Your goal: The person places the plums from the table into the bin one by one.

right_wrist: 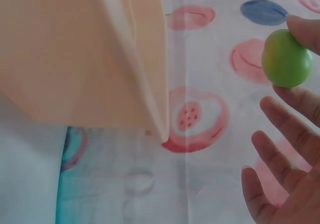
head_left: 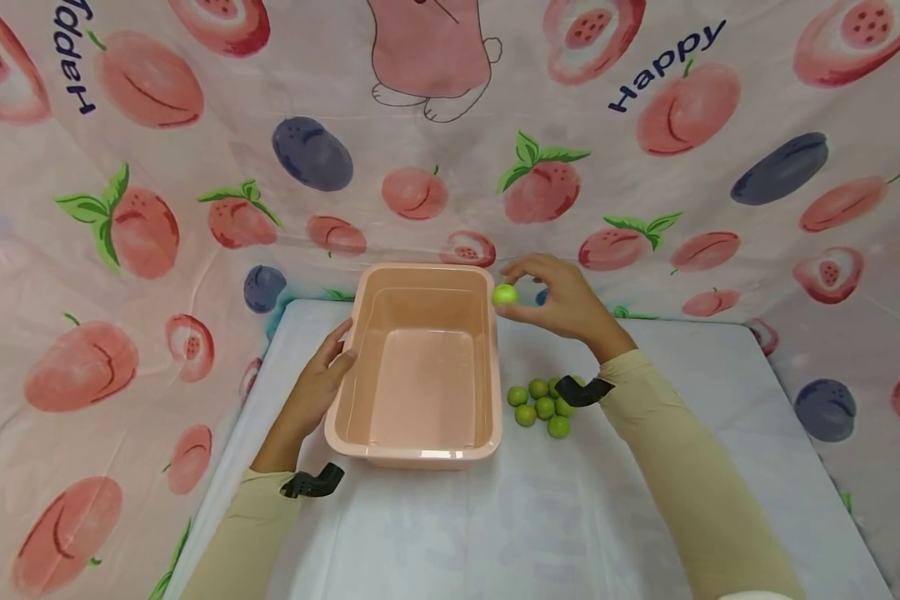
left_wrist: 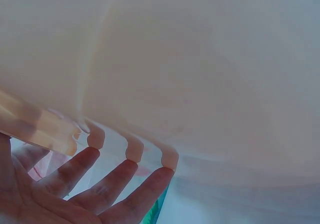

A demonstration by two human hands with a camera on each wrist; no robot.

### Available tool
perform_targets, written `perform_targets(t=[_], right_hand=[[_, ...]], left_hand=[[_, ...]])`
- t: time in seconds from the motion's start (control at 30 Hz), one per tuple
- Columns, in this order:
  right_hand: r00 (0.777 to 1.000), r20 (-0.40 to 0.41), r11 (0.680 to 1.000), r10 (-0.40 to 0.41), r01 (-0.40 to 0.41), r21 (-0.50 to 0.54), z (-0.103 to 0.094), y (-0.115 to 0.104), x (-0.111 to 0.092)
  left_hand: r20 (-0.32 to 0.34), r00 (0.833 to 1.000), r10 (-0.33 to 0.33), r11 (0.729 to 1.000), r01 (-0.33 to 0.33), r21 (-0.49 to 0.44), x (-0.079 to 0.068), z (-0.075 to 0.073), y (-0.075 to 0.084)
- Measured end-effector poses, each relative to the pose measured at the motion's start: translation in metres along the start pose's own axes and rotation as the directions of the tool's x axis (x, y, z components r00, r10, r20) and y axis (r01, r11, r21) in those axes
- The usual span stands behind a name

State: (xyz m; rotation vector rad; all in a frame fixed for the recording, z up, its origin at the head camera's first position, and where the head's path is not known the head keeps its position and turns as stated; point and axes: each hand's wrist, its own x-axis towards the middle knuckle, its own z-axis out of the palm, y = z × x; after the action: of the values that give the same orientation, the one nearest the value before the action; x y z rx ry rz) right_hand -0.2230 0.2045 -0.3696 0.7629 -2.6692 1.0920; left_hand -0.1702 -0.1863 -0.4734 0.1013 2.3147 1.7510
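Observation:
A peach-coloured plastic basin, bare inside, stands on the table. My left hand holds it by its left edge, thumb at the rim; in the left wrist view the fingertips press its outer wall. My right hand pinches a small green lime between thumb and index finger, beside the basin's far right corner. Its other fingers are spread loosely. A group of several limes lies on the table right of the basin, partly hidden by the black strap on my right wrist.
The table has a white cover. Behind it and along both sides hangs a fruit-printed cloth, close to the basin's far edge. Another black strap sits on my left wrist.

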Motion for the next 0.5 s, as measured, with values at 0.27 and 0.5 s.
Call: perform_targets(t=[0.27, 0.5], right_hand=[[0.999, 0.000, 0.999, -0.040, 0.040, 0.020, 0.001, -0.012, 0.011], [0.997, 0.010, 0.997, -0.073, 0.072, 0.025, 0.006, -0.022, 0.023]], left_hand=[[-0.008, 1.000, -0.003, 1.000, 0.003, 0.004, 0.000, 0.000, 0.000], [-0.009, 1.000, -0.002, 1.000, 0.002, 0.003, 0.000, 0.000, 0.000]])
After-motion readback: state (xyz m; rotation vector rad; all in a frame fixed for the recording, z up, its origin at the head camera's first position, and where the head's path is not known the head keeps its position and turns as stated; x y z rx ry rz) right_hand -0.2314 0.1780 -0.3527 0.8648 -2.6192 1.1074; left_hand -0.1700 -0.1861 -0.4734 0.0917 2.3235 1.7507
